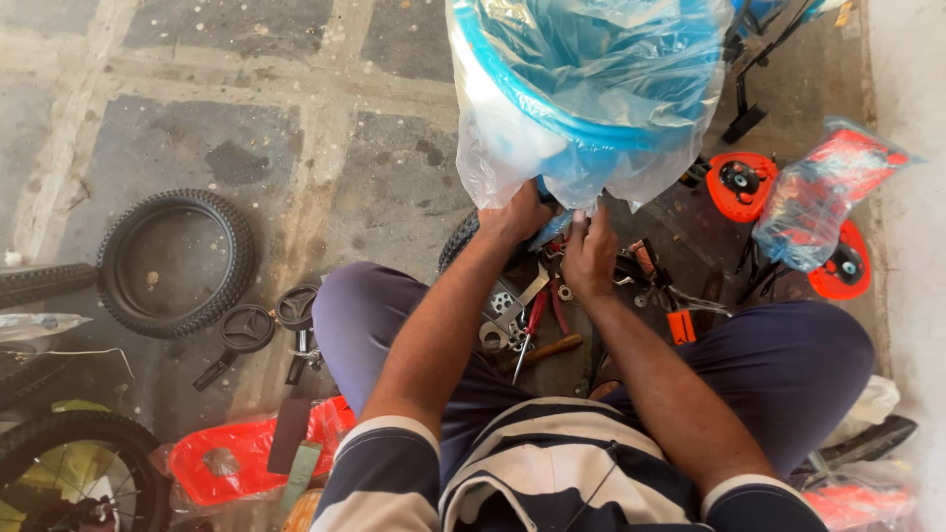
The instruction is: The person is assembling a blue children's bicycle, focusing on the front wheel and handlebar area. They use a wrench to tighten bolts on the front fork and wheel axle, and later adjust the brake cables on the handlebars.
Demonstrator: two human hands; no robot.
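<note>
A blue rim-shaped part wrapped in a clear plastic bag (581, 89) stands upright in front of me. My left hand (517, 212) grips the lower edge of the bag and the blue part inside it. Beside it, my right hand (589, 251) pinches the bag's bottom edge. Under my hands, between my knees, lies a heap of hand tools (537, 320), among them red-handled pliers and a wooden-handled tool.
A small black tyre (177, 261) lies on the stone floor at left, two small black wheels (261, 320) near it. A spoked wheel (74, 473) sits at lower left, an orange plastic part (236, 458) beside it. Orange training wheels (741, 182) and a bagged orange part (823, 192) lie at right.
</note>
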